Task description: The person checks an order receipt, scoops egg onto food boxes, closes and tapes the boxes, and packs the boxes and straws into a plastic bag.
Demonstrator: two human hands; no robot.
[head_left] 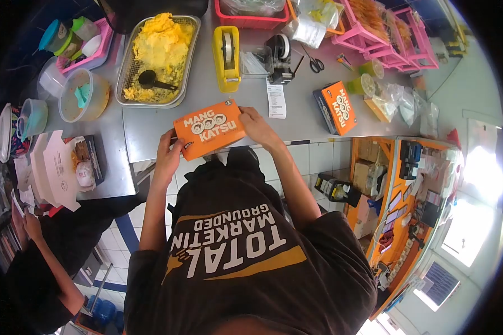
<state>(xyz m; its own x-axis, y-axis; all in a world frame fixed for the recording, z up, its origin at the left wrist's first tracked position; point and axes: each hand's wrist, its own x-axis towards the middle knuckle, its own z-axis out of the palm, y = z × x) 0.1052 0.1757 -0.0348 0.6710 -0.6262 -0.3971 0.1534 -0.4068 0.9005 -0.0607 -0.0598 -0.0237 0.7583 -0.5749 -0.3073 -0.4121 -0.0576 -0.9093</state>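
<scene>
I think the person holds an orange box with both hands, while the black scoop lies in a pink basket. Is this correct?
Not quite: the head view shows the black scoop lying in the metal tray with the yellow food. The left hand and right hand do hold the orange box.

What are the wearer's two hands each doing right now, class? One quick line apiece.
Left hand: closed on the left end of the orange box.
Right hand: closed on that box's right end.
</scene>
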